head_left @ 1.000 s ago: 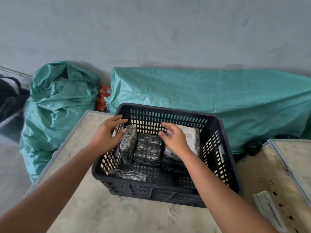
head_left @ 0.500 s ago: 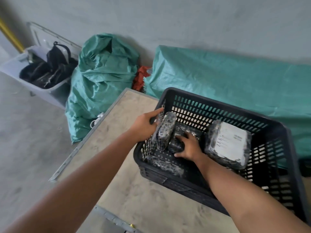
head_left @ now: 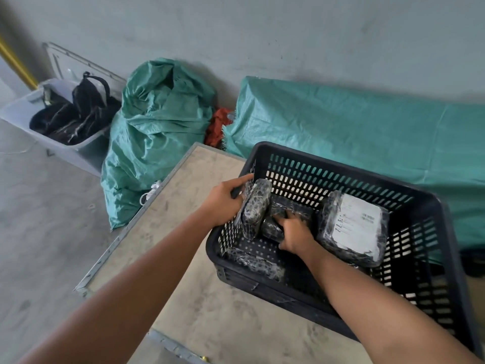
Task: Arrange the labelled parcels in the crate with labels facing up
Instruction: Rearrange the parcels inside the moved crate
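A black slotted crate sits on a pale table. Inside, a large wrapped parcel lies on the right with its white label facing up. A dark wrapped parcel stands on edge against the crate's left wall, and my left hand holds it there. My right hand rests on a dark parcel lying flat in the middle. Another dark parcel lies at the crate's near left corner. No label shows on these three.
The table has a metal rim, with floor to its left. Green woven sacks and a green tarp lie against the wall behind. A grey tub with dark bags stands at far left.
The view has swung left and down. My right hand left the labelled parcel and moved onto the middle dark parcel. My left hand stays on the upright parcel.
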